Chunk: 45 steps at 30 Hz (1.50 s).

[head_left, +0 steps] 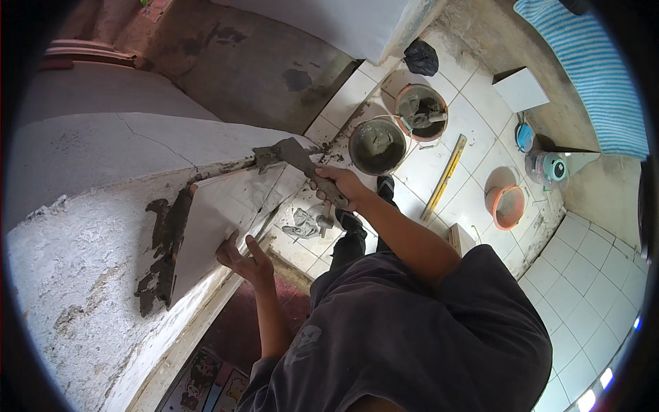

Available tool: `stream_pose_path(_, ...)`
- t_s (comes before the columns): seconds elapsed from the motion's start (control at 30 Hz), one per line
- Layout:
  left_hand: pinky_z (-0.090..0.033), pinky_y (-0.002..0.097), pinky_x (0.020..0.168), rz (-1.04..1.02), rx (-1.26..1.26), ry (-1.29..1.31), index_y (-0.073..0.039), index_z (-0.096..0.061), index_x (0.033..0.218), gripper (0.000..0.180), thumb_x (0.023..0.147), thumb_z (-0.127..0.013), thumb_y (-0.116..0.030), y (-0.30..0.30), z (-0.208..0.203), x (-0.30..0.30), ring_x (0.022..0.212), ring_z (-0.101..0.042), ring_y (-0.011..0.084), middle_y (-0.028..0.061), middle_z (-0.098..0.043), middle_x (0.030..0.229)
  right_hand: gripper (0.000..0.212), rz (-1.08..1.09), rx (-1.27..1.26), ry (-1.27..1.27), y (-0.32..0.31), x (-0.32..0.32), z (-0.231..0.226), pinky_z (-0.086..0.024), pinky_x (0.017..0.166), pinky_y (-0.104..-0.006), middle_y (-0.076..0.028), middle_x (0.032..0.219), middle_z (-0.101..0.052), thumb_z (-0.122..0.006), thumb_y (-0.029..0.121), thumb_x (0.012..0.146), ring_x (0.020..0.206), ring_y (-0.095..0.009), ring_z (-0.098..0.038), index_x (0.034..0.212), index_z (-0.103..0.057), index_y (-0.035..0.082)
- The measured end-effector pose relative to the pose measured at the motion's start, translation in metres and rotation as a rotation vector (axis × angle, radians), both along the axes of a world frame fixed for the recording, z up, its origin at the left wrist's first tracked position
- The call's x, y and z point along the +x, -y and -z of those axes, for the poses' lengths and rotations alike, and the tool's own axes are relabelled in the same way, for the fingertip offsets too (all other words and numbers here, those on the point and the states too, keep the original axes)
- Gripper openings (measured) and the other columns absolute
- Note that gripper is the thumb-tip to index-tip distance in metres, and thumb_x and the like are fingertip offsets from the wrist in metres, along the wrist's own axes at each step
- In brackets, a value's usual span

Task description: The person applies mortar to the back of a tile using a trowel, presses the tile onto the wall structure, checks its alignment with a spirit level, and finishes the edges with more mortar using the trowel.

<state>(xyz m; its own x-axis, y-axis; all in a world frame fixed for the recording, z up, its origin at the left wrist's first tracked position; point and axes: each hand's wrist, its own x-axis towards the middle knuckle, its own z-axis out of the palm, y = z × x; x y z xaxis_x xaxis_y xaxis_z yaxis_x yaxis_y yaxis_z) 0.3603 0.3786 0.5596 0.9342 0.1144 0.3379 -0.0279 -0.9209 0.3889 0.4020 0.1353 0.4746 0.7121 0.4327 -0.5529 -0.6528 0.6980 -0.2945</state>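
My right hand [341,185] is closed round the handle of a trowel [296,155], whose flat blade is coated with grey mortar. The blade's tip, with a lump of mortar [265,158], is at the far edge of a white tile [216,220], close to the wall. Against the tile's near edge rests my left hand [248,264], its fingers apart. Dark wet mortar [159,257] shows along the tile's left side on the rough white wall [89,275]. Beneath the tile, the bedding is mostly hidden.
On the tiled floor stand a dark bucket [353,150] of mortar and an orange bucket [399,103] with a tool inside. Nearby lie a yellow spirit level [445,177], a hammer [325,221] and a black plastic bag [421,58]. A smaller orange bucket [491,201] stands farther right.
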Motion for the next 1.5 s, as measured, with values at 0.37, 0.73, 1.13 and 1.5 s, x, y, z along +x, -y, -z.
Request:
stream_pose_path(0.37, -0.028, 0.0489, 0.092, 0.034, -0.045, 0.0, 0.003, -0.057, 0.101, 0.031, 0.082, -0.058, -0.021, -0.004, 0.001, -0.001, 0.106, -0.038, 0.0364, 0.0219, -0.047, 0.108, 0.04, 0.073, -0.024, 0.179, -0.01, -0.007, -0.082, -0.043, 0.044, -0.0253, -0.006, 0.079, -0.057, -0.046, 0.019, 0.09, 0.057, -0.014, -0.055, 0.128, -0.043, 0.008)
stream_pose_path(0.73, -0.029, 0.0497, 0.092, 0.156, -0.041, -0.021, 0.002, -0.057, 0.101, 0.033, 0.083, -0.056, -0.026, -0.017, -0.002, -0.003, 0.106, -0.039, 0.0364, 0.021, -0.047, 0.106, 0.046, 0.382, -0.556, 0.407, -0.096, -0.037, -0.079, -0.043, 0.06, -0.0224, -0.001, 0.083, -0.052, -0.053, 0.015, 0.091, 0.067, -0.007, -0.051, 0.133, -0.039, 0.004)
stream_pose_path(1.13, -0.032, 0.0481, 0.091, 0.295, -0.04, 0.038, 0.0, -0.057, 0.101, 0.03, 0.083, -0.056, -0.024, -0.025, -0.003, -0.004, 0.102, -0.043, 0.0354, 0.0188, -0.051, 0.1, 0.051, 0.513, -1.191, 0.648, -0.132, -0.038, -0.091, -0.046, 0.063, -0.03, -0.012, 0.083, -0.057, -0.068, 0.021, 0.078, 0.069, -0.02, -0.057, 0.123, -0.051, 0.002)
stream_pose_path(1.5, -0.03, 0.0483, 0.091, 0.272, -0.065, 0.027, 0.001, -0.056, 0.099, 0.03, 0.082, -0.055, -0.023, -0.024, -0.004, -0.005, 0.102, -0.041, 0.0359, 0.0191, -0.05, 0.1, 0.044, 0.143, -0.459, 0.188, -0.045, -0.073, -0.099, -0.047, 0.054, -0.0254, -0.006, 0.08, -0.059, -0.059, 0.014, 0.085, 0.058, -0.013, -0.056, 0.126, -0.048, 0.003)
